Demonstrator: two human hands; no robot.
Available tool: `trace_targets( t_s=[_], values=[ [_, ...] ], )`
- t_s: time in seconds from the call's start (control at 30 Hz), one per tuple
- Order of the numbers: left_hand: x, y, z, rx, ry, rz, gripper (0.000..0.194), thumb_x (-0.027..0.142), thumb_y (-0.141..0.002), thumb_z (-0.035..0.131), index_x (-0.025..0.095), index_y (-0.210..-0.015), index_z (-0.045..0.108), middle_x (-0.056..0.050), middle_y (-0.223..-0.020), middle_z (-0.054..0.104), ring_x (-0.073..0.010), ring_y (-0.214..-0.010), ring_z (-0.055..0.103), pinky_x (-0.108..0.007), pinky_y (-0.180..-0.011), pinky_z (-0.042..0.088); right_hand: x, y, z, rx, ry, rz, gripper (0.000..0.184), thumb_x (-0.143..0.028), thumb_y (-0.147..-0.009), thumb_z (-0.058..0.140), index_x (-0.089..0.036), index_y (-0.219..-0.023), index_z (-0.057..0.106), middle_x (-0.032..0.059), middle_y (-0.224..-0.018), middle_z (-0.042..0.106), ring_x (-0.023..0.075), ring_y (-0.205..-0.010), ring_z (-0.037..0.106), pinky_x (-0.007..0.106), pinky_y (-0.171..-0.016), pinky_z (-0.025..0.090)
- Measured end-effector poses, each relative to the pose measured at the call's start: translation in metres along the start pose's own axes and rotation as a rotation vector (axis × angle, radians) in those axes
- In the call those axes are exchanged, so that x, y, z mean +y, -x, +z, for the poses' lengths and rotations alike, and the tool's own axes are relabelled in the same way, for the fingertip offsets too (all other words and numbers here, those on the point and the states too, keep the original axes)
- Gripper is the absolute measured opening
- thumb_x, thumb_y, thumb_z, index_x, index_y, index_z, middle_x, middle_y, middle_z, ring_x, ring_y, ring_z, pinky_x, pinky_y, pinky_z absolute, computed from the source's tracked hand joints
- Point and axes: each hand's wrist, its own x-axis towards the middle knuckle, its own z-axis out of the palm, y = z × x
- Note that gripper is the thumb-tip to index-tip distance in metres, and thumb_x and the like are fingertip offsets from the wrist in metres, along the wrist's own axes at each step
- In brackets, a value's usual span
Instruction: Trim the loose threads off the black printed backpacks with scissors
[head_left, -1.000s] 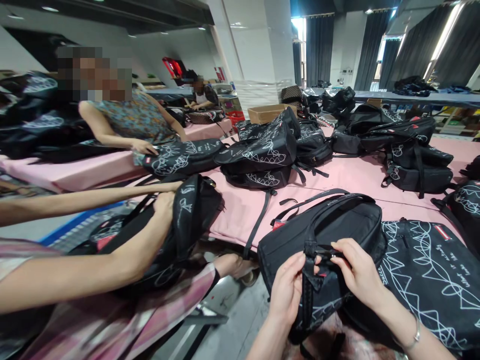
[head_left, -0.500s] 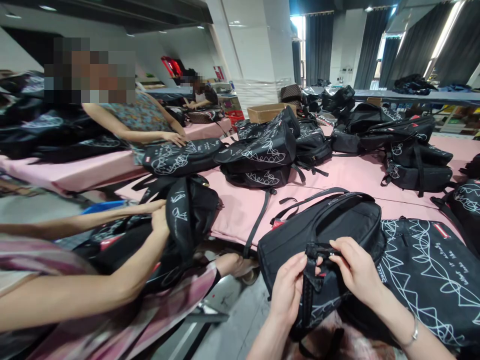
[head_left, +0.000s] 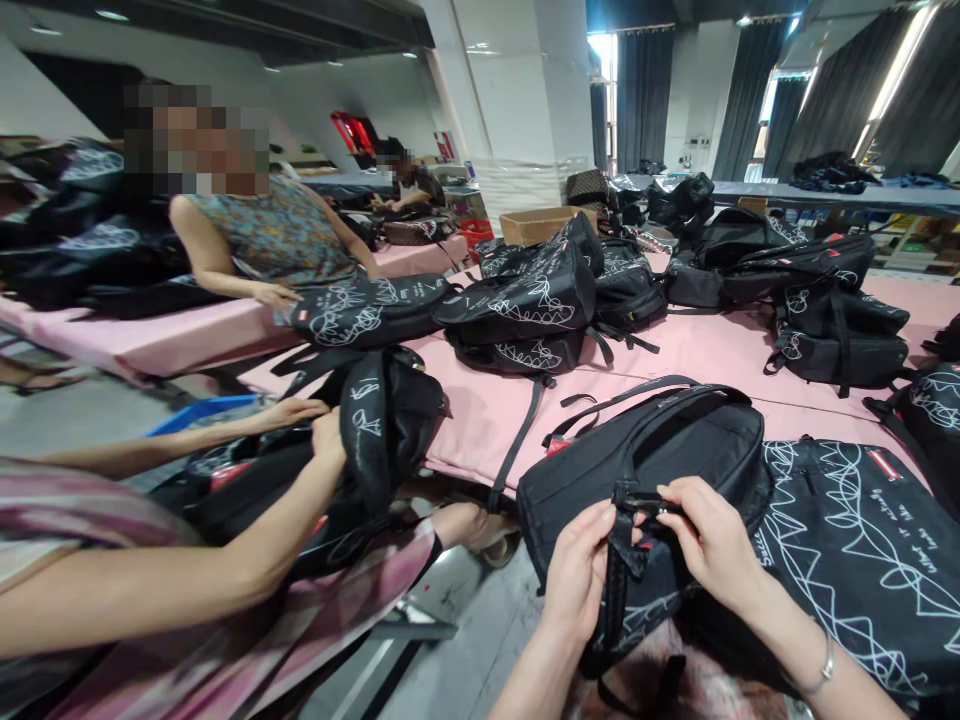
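Observation:
A black backpack [head_left: 675, 450] lies at the near edge of the pink table [head_left: 720, 360], its back toward me. My left hand [head_left: 577, 575] grips the backpack's black webbing strap [head_left: 616, 600] just below a plastic buckle [head_left: 641, 503]. My right hand [head_left: 712, 540] pinches that buckle from the right, fingers curled on it. A bracelet shows on my right wrist. Beside my right forearm lies another black backpack [head_left: 855, 560] printed with white line drawings.
A person on my left, in a pink plaid garment, handles a black backpack [head_left: 375, 430] with both hands. Another person [head_left: 262, 235] leans on the far pink table. Several black backpacks [head_left: 540, 300] are piled mid-table and at the right [head_left: 832, 320]. A cardboard box [head_left: 536, 225] stands behind.
My hands stay on the strap and buckle with only slight finger shifts. The person on the left has reworked their grip on their backpack; the far person's hand slid along theirs.

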Motion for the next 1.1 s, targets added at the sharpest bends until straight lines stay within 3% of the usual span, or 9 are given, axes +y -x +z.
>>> trace_targets(
  t_s=[0.33,0.57,0.7,0.8,0.9,1.0,1.1],
  values=[
    [-0.004,0.005,0.000,-0.023,-0.065,0.042,0.021,0.024,-0.068,0.068,0.011,-0.086,0.069,-0.008,-0.078,0.070,-0.0156,-0.065,0.064,-0.024,-0.062,0.051,-0.007,-0.007,0.003,-0.012,0.106,-0.024,0.017,-0.013,-0.087,0.042,-0.017,-0.096,0.056,0.0078,-0.088,0.062,0.0199,-0.082,0.058,0.033,-0.071,0.047],
    [-0.006,0.002,-0.006,-0.043,-0.079,0.014,0.025,0.029,-0.070,0.067,0.012,-0.089,0.069,-0.009,-0.082,0.070,-0.0158,-0.067,0.063,-0.024,-0.063,0.049,-0.011,-0.003,0.003,0.064,-0.218,0.185,0.013,-0.022,-0.086,0.047,-0.020,-0.098,0.054,0.0049,-0.086,0.061,0.0162,-0.077,0.059,0.026,-0.067,0.049],
    [-0.010,0.006,-0.007,-0.066,-0.189,0.121,0.033,0.034,-0.070,0.067,0.013,-0.095,0.068,-0.010,-0.092,0.070,-0.0213,-0.085,0.062,-0.029,-0.078,0.047,-0.011,0.005,0.012,0.020,-0.299,0.219,0.030,-0.027,-0.077,0.062,-0.021,-0.105,0.054,0.0052,-0.091,0.061,0.0183,-0.080,0.060,0.026,-0.066,0.050],
    [-0.008,0.013,-0.006,-0.093,-0.308,0.223,0.032,0.034,-0.073,0.065,0.015,-0.098,0.068,-0.009,-0.100,0.068,-0.0236,-0.098,0.059,-0.032,-0.090,0.042,-0.006,0.008,0.019,0.015,-0.365,0.227,0.016,-0.026,-0.079,0.060,-0.022,-0.094,0.061,0.0046,-0.083,0.062,0.0187,-0.076,0.061,0.027,-0.065,0.050],
    [-0.004,0.020,-0.004,-0.196,-0.360,0.259,0.033,0.030,-0.074,0.065,0.018,-0.104,0.066,-0.007,-0.105,0.067,-0.0233,-0.102,0.057,-0.031,-0.092,0.040,-0.003,0.009,0.024,-0.005,-0.441,0.267,0.010,-0.030,-0.078,0.061,-0.021,-0.081,0.065,0.0041,-0.074,0.061,0.0188,-0.069,0.059,0.027,-0.060,0.048],
    [-0.002,0.024,-0.004,-0.313,-0.352,0.231,0.040,0.026,-0.071,0.067,0.018,-0.110,0.063,-0.008,-0.105,0.066,-0.0232,-0.099,0.058,-0.031,-0.089,0.042,-0.006,0.008,0.021,-0.024,-0.506,0.382,0.019,-0.036,-0.074,0.065,-0.019,-0.065,0.061,0.0021,-0.064,0.055,0.0169,-0.061,0.054,0.026,-0.054,0.044],
    [-0.003,0.021,-0.008,-0.295,-0.303,0.184,0.041,0.025,-0.068,0.070,0.015,-0.107,0.064,-0.010,-0.098,0.068,-0.0216,-0.089,0.062,-0.032,-0.085,0.044,-0.012,0.010,0.011,0.000,-0.722,0.518,0.026,-0.040,-0.075,0.063,-0.019,-0.064,0.054,-0.0011,-0.059,0.047,0.0128,-0.051,0.046,0.024,-0.047,0.038]
  ],
)
